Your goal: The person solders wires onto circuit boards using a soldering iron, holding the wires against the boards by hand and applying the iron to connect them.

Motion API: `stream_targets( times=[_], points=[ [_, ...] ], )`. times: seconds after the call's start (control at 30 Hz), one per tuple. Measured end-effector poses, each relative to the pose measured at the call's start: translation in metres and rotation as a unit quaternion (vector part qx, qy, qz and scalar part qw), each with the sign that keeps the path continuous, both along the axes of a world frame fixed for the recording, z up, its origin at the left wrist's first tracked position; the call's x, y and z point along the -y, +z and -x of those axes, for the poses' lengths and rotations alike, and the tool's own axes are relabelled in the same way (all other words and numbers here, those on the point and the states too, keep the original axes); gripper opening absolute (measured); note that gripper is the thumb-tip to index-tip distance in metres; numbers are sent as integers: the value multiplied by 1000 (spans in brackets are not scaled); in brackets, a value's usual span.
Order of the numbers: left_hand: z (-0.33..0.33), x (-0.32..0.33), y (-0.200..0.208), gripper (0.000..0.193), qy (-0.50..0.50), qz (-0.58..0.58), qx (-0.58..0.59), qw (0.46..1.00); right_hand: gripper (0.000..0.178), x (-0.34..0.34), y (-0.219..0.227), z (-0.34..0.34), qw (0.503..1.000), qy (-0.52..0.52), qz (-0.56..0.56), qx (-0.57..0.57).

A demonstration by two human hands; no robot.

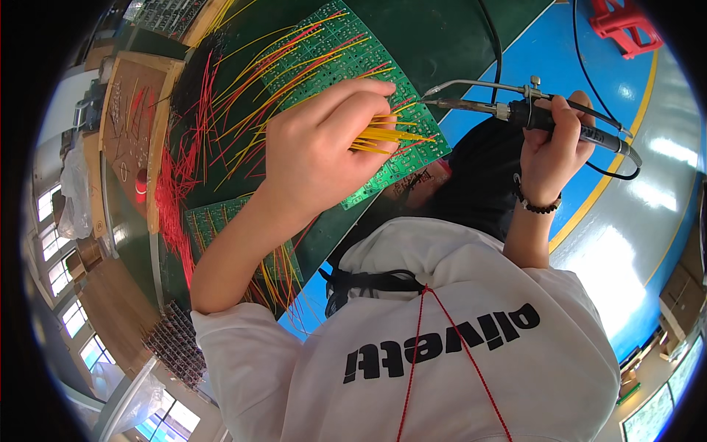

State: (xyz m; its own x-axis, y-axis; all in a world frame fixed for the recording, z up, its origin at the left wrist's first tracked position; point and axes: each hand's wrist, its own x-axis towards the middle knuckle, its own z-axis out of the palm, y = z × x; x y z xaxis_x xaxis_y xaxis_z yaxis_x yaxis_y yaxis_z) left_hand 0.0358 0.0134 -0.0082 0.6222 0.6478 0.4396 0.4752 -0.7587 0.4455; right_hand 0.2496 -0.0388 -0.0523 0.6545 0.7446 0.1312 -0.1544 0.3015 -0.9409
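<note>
My left hand (313, 144) is closed around a bundle of yellow wires (387, 137), their ends sticking out to the right. Beneath it lies a large green circuit board (364, 188), with rows of yellow and red wires trailing from it to the left. My right hand (552, 151) grips a black soldering iron (521, 114). A thin metal tube (471, 84) is clamped alongside the iron, and both tips point left at the board's right edge. Whether the iron's tip touches the board, I cannot tell.
A second wired green board (213, 221) lies partly behind my left forearm. Loose red wires (173, 199) are heaped at the dark green table's left side, beside a wooden tray (151, 147). Black cables (498, 44) run near the iron. A red plastic stool (626, 28) stands far right.
</note>
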Motion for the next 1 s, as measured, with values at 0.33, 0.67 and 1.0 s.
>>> stream_targets(
  times=[0.33, 0.67, 1.0],
  points=[
    [1, 1, 0, 14, 2, 7, -5, 1000, 15, 0, 1, 2, 1000, -7, -21, 9],
    [1, -1, -5, 25, 3, -34, 4, 999, 17, 0, 6, 3, 999, -30, -6, 23],
    [2, -2, -6, 24, -1, -45, 6, 999, 17, 2, 3, -3, 999, -41, -9, 21]
  ],
)
